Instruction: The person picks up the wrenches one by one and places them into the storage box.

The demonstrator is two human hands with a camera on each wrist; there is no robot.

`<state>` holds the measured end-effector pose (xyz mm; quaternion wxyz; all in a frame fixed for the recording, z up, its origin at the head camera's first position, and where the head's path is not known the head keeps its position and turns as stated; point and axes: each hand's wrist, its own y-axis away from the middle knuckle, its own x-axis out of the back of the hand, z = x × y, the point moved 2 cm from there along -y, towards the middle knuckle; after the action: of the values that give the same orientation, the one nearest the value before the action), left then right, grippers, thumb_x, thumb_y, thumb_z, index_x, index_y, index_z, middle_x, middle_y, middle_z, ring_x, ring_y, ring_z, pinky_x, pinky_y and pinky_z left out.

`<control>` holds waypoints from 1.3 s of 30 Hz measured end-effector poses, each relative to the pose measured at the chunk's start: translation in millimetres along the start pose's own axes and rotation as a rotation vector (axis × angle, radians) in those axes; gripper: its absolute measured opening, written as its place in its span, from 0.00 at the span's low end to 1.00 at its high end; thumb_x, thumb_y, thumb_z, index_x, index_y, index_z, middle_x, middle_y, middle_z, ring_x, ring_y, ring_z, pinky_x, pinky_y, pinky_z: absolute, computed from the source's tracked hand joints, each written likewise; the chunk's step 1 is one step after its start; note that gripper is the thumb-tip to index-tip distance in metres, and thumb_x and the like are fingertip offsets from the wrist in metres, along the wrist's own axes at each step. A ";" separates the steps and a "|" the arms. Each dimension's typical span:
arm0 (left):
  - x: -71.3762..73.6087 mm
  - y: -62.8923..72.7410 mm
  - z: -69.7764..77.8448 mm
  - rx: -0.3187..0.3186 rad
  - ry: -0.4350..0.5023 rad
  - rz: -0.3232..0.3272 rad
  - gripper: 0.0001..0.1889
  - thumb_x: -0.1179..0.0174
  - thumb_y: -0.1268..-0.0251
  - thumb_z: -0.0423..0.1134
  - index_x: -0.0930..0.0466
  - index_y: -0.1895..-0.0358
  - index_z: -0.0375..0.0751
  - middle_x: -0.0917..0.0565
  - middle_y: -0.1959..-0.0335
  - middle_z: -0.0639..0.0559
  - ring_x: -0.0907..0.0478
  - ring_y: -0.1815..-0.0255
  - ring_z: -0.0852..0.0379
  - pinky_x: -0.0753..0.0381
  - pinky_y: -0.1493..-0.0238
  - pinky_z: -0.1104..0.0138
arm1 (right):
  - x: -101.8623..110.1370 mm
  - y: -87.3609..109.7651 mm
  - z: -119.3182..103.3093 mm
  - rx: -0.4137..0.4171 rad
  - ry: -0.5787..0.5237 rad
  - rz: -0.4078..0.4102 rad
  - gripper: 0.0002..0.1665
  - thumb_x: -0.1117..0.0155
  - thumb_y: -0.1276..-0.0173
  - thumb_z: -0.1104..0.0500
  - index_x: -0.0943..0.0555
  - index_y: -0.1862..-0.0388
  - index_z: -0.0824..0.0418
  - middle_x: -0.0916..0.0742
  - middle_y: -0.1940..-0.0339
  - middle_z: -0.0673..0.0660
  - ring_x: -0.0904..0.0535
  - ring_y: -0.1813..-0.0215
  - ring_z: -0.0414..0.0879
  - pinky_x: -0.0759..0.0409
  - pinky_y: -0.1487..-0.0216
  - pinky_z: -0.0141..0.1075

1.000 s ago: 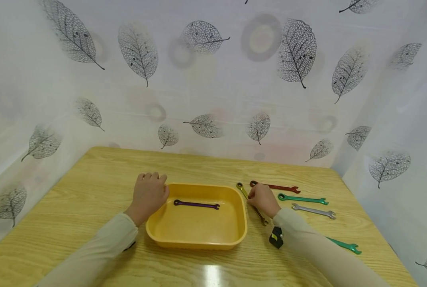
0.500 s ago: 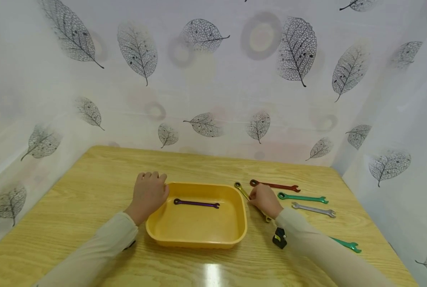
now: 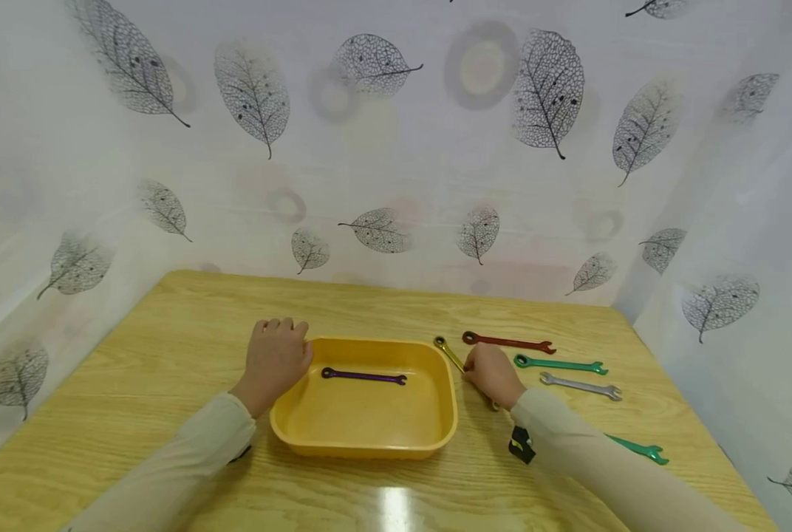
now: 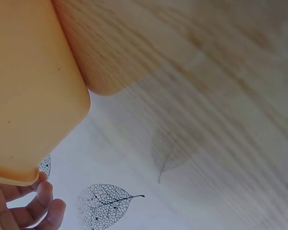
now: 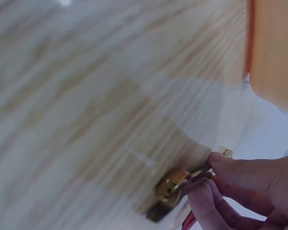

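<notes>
My left hand holds the upper left rim of a yellow plastic basin. In the left wrist view its bent fingers lie at the basin's rim. Inside the basin lies a purple combination wrench. Just right of the basin, my right hand pinches a gold combination wrench by its middle. The right wrist view shows thumb and fingers on that shaft, with a thick gold end pointing away. The hand hides much of the wrench in the head view.
Right of the right hand lie a red wrench, a green wrench and a silver wrench. Another green wrench is partly under the right forearm. Leaf-patterned sheeting encloses the wooden table at back and sides.
The right hand and the gold wrench have shifted slightly; the wrench's ring end now sits a little farther left. The left hand and basin have stayed in place.
</notes>
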<state>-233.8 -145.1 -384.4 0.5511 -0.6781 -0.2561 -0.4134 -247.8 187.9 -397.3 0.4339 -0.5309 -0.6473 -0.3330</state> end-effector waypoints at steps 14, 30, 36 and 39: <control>-3.3 1.0 -1.0 0.007 0.003 -0.022 0.08 0.39 0.46 0.39 0.20 0.70 0.37 0.18 0.73 0.42 0.21 0.71 0.45 0.24 0.58 0.51 | -1.1 4.6 1.4 -0.008 0.023 0.016 0.04 0.31 0.47 0.67 0.16 0.80 0.65 0.15 0.81 0.55 0.23 0.79 0.41 0.22 0.73 0.35; 0.9 1.2 0.3 0.016 0.002 -0.027 0.08 0.39 0.46 0.39 0.19 0.68 0.37 0.17 0.72 0.41 0.21 0.70 0.44 0.24 0.57 0.51 | -0.6 2.2 7.0 -0.006 -0.026 0.017 0.02 0.33 0.48 0.69 0.14 0.77 0.66 0.13 0.79 0.58 0.21 0.80 0.43 0.20 0.74 0.37; -0.3 0.1 0.4 0.019 0.010 -0.032 0.08 0.39 0.46 0.39 0.19 0.69 0.37 0.17 0.72 0.41 0.21 0.71 0.44 0.24 0.57 0.51 | 1.8 1.7 12.5 -0.008 -0.026 0.016 0.04 0.32 0.47 0.67 0.14 0.71 0.67 0.12 0.71 0.61 0.17 0.72 0.47 0.18 0.67 0.41; -0.4 -0.2 -0.1 0.020 0.011 -0.027 0.08 0.39 0.46 0.39 0.20 0.69 0.37 0.17 0.72 0.41 0.21 0.71 0.44 0.24 0.57 0.51 | 4.9 2.5 13.6 -0.002 -0.038 0.019 0.04 0.32 0.46 0.67 0.14 0.70 0.66 0.12 0.71 0.60 0.17 0.71 0.46 0.18 0.66 0.41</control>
<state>-234.2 -145.1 -384.7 0.5535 -0.6667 -0.2663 -0.4221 -248.5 202.5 -398.3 0.4240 -0.5438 -0.6501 -0.3192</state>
